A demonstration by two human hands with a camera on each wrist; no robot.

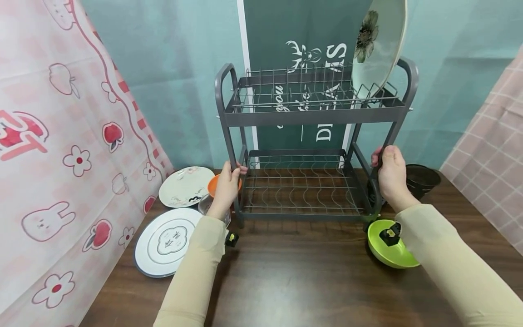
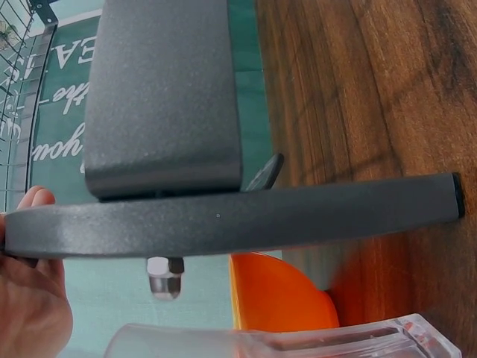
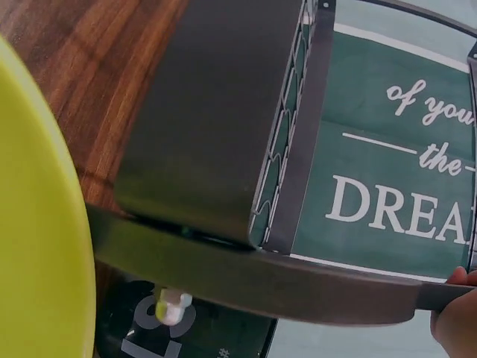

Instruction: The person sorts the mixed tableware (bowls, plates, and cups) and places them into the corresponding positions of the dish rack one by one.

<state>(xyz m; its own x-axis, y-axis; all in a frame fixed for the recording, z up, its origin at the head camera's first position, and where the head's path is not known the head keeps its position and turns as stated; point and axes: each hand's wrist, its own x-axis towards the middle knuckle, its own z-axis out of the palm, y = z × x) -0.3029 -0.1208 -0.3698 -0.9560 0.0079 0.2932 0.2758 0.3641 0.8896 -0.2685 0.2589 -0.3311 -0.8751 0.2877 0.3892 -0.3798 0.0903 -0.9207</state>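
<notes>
A dark grey two-tier dish rack (image 1: pixel 314 118) stands over the wooden table, with a wire grid in each tier. My left hand (image 1: pixel 226 186) grips its left front post, and my right hand (image 1: pixel 392 175) grips the right one. In the left wrist view, the left fingers (image 2: pixel 45 198) curl past the rack's side frame (image 2: pixel 223 220). At the edge of the right wrist view, my right hand (image 3: pixel 458 321) wraps the other side frame (image 3: pixel 335 287). A large plate with a dark flower (image 1: pixel 367 36) stands upright at the right end of the upper tier.
Left of the rack lie a patterned plate (image 1: pixel 185 184), a blue-rimmed white plate (image 1: pixel 155 250), an orange bowl (image 2: pixel 279 294) and a clear plastic container (image 2: pixel 373 339). Right of it are a lime-green bowl (image 1: pixel 388 254) and a black bowl (image 1: pixel 425 179). Cloths (image 1: pixel 184 68) hang around the table.
</notes>
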